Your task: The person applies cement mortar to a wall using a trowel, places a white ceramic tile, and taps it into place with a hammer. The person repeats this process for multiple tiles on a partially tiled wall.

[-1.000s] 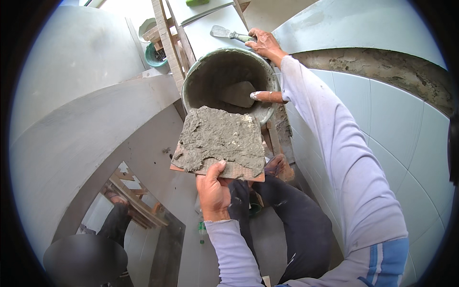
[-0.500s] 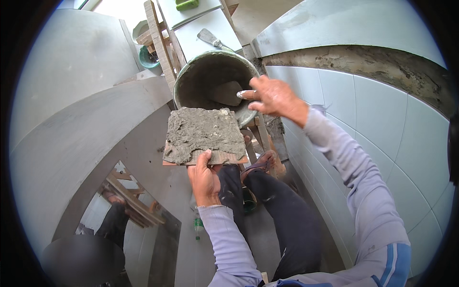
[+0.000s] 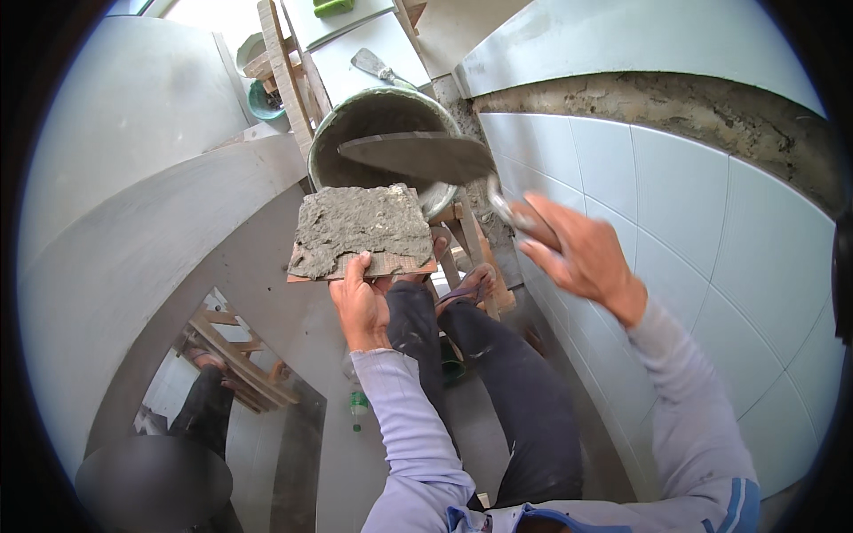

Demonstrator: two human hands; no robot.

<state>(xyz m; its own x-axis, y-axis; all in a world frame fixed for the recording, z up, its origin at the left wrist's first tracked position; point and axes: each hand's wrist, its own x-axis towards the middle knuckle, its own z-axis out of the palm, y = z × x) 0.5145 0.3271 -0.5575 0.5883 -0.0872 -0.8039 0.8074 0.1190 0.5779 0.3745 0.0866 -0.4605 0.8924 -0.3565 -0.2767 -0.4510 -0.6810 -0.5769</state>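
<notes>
My left hand [image 3: 360, 306] holds a reddish tile [image 3: 404, 265] from below, its thumb over the near edge. Grey mortar [image 3: 360, 222] lies thick and rough over most of the tile, leaving a strip of ribbed backing bare near my thumb. In my right hand [image 3: 582, 253], the fingers are wrapped round the handle of a trowel [image 3: 418, 155]. Its broad blade, smeared with mortar, is raised over the bucket's mouth, just beyond the tile. The bucket [image 3: 320, 147] is round, with mortar crusted on its rim; the blade hides part of its inside.
A putty knife [image 3: 373, 64] lies on white tiles [image 3: 329, 40] behind the bucket, near a green block [image 3: 334, 7]. At right runs a tiled wall [image 3: 675, 186] with a rough bare band above. A green-labelled bottle [image 3: 358, 409] is on the floor; a mirror [image 3: 240, 391] leans at lower left.
My right hand has taken the trowel, which lay inside the bucket, and pulled it up and toward the right. The tile has shifted slightly left and away in the view.
</notes>
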